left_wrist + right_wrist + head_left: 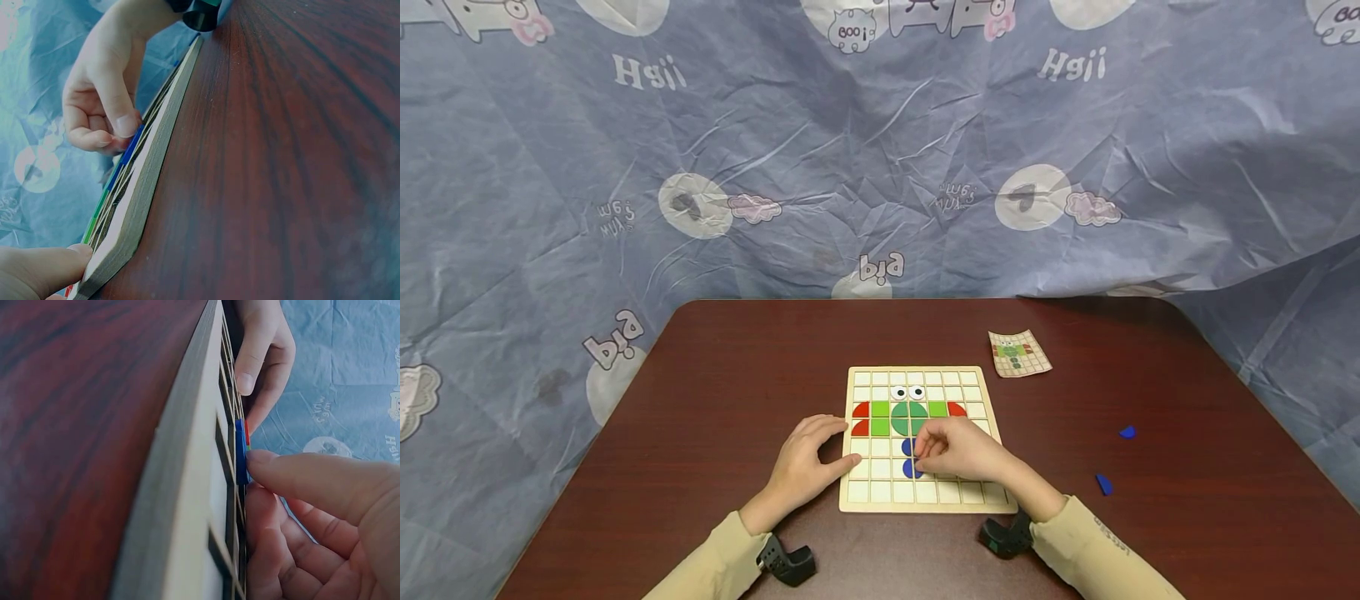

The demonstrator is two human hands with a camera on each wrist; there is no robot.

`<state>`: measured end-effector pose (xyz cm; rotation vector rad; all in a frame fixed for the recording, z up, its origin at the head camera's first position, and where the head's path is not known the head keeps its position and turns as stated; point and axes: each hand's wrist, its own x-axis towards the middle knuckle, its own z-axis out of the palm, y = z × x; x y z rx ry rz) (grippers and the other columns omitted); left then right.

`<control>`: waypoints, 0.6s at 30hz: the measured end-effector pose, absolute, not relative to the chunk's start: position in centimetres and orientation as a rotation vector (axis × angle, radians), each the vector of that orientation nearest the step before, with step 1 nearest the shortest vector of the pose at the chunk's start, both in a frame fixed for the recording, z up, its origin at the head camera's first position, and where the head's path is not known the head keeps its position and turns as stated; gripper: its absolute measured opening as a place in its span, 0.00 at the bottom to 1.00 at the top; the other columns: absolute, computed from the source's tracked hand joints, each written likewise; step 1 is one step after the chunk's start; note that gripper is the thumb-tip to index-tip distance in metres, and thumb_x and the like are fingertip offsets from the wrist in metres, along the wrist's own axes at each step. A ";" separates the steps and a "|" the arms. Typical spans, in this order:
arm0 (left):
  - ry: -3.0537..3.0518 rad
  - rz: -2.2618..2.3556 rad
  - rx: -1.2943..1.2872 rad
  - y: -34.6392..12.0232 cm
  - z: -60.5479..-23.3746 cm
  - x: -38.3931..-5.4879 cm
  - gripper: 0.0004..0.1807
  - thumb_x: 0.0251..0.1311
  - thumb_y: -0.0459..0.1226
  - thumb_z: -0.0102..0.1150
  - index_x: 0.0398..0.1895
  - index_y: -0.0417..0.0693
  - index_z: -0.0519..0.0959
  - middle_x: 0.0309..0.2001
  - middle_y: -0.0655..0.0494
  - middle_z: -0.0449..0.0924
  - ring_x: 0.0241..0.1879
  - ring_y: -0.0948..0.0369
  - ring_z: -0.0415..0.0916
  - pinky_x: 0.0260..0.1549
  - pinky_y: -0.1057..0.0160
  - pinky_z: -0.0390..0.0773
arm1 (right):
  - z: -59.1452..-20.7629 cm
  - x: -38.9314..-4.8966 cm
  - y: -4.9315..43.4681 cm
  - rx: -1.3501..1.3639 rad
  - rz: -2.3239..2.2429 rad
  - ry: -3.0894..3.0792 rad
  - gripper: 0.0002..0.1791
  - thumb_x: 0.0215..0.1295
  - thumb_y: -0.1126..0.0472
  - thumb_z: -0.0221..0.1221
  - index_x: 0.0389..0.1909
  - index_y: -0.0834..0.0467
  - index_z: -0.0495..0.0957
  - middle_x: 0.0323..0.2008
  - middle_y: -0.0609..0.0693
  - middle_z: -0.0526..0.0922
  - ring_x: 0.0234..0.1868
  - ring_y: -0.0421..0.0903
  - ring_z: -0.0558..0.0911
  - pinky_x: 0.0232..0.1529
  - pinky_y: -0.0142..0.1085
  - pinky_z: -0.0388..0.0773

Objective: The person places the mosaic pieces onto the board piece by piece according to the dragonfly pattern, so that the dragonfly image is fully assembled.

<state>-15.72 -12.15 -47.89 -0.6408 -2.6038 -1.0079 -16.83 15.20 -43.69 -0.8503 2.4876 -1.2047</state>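
Observation:
A wooden grid board [880, 494] lies on the table, with red rounded pieces [860, 427], light green squares [880, 427], a dark green circle [901, 417] and two eye pieces [899, 392] set in it. Blue rounded pieces [908, 447] sit below the green circle. My right hand [966, 450] is over the board, thumb and curled fingers pinching a blue piece [240, 450] at the lower blue group. My left hand [805, 458] rests at the board's left edge, fingers loosely extended and thumb [72, 259] on the frame.
A paper pattern card [1019, 354] with a similar picture lies beyond the board's upper right corner. Two loose blue pieces [1127, 432] lie on the dark red-brown table [737, 358] to the right. A printed grey-blue cloth [850, 150] hangs behind the table.

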 end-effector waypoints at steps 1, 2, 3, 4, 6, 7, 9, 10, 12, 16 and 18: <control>-2.606 -1.007 -0.640 -12.2 -47.9 -15.7 0.26 0.47 0.48 0.69 0.49 0.44 0.81 0.50 0.54 0.79 0.56 0.55 0.70 0.55 0.52 0.69 | -43.7 -16.8 15.2 -0.854 -1.204 2.490 0.06 0.53 0.63 0.67 0.28 0.55 0.78 0.23 0.40 0.80 0.26 0.37 0.79 0.27 0.30 0.78; -2.607 -1.006 -0.640 -12.2 -47.9 -15.7 0.26 0.47 0.48 0.69 0.49 0.44 0.81 0.50 0.54 0.79 0.56 0.55 0.70 0.55 0.52 0.69 | -43.6 -16.8 15.2 -0.852 -1.200 2.498 0.06 0.53 0.63 0.67 0.28 0.54 0.78 0.23 0.40 0.79 0.26 0.37 0.79 0.28 0.30 0.78; -2.609 -1.004 -0.638 -12.2 -47.9 -15.7 0.26 0.47 0.48 0.69 0.49 0.44 0.81 0.50 0.54 0.79 0.56 0.54 0.70 0.55 0.52 0.69 | -43.5 -16.8 15.2 -0.849 -1.199 2.505 0.06 0.53 0.63 0.67 0.28 0.54 0.78 0.23 0.40 0.79 0.26 0.37 0.79 0.28 0.30 0.78; -2.610 -1.003 -0.638 -12.2 -47.9 -15.7 0.26 0.47 0.48 0.69 0.49 0.44 0.81 0.50 0.54 0.79 0.56 0.54 0.70 0.55 0.52 0.69 | -43.4 -16.8 15.2 -0.844 -1.200 2.510 0.06 0.54 0.63 0.67 0.28 0.54 0.78 0.23 0.40 0.79 0.26 0.37 0.79 0.28 0.30 0.78; -2.608 -1.006 -0.638 -12.1 -47.9 -15.7 0.26 0.47 0.48 0.69 0.49 0.44 0.81 0.50 0.54 0.79 0.56 0.55 0.70 0.55 0.52 0.69 | -43.2 -16.8 15.4 -0.835 -1.205 2.527 0.06 0.54 0.62 0.67 0.28 0.54 0.78 0.23 0.40 0.79 0.26 0.37 0.79 0.28 0.30 0.78; -2.608 -1.005 -0.639 -12.1 -47.9 -15.7 0.26 0.47 0.48 0.69 0.49 0.44 0.81 0.50 0.54 0.79 0.56 0.55 0.70 0.55 0.52 0.69 | -43.0 -16.8 15.5 -0.834 -1.210 2.538 0.06 0.54 0.62 0.67 0.28 0.54 0.78 0.24 0.40 0.79 0.26 0.37 0.78 0.29 0.30 0.78; -2.603 -1.010 -0.639 -12.1 -47.9 -15.7 0.26 0.47 0.48 0.69 0.49 0.44 0.81 0.50 0.54 0.79 0.56 0.55 0.70 0.55 0.52 0.70 | -42.7 -17.0 16.1 -0.831 -1.222 2.562 0.05 0.55 0.61 0.66 0.28 0.54 0.78 0.25 0.40 0.79 0.27 0.37 0.78 0.30 0.30 0.78; -2.602 -1.011 -0.640 -12.1 -47.9 -15.7 0.26 0.47 0.48 0.69 0.49 0.44 0.81 0.50 0.54 0.79 0.56 0.55 0.70 0.55 0.52 0.70 | -42.5 -17.0 16.4 -0.829 -1.231 2.572 0.05 0.56 0.61 0.66 0.29 0.54 0.79 0.25 0.41 0.79 0.27 0.38 0.78 0.30 0.30 0.78; -2.601 -1.015 -0.641 -12.1 -47.9 -15.7 0.26 0.47 0.48 0.69 0.49 0.44 0.81 0.50 0.54 0.79 0.56 0.54 0.70 0.55 0.52 0.69 | -42.0 -17.1 17.3 -0.814 -1.246 2.599 0.05 0.56 0.59 0.66 0.29 0.54 0.79 0.26 0.41 0.79 0.27 0.38 0.78 0.30 0.30 0.77; -2.604 -1.012 -0.636 -12.1 -47.8 -15.7 0.26 0.47 0.48 0.69 0.49 0.44 0.81 0.50 0.54 0.79 0.56 0.54 0.70 0.55 0.52 0.69 | -41.4 -17.1 19.5 -0.734 -1.280 2.632 0.04 0.57 0.60 0.65 0.30 0.55 0.80 0.27 0.44 0.80 0.27 0.40 0.77 0.28 0.30 0.76; -2.604 -1.009 -0.635 -12.1 -47.8 -15.7 0.26 0.47 0.48 0.69 0.49 0.44 0.81 0.50 0.54 0.79 0.56 0.55 0.70 0.55 0.52 0.69 | -41.3 -17.1 20.8 -0.686 -1.303 2.646 0.03 0.58 0.61 0.64 0.30 0.56 0.80 0.27 0.46 0.80 0.27 0.40 0.77 0.28 0.30 0.76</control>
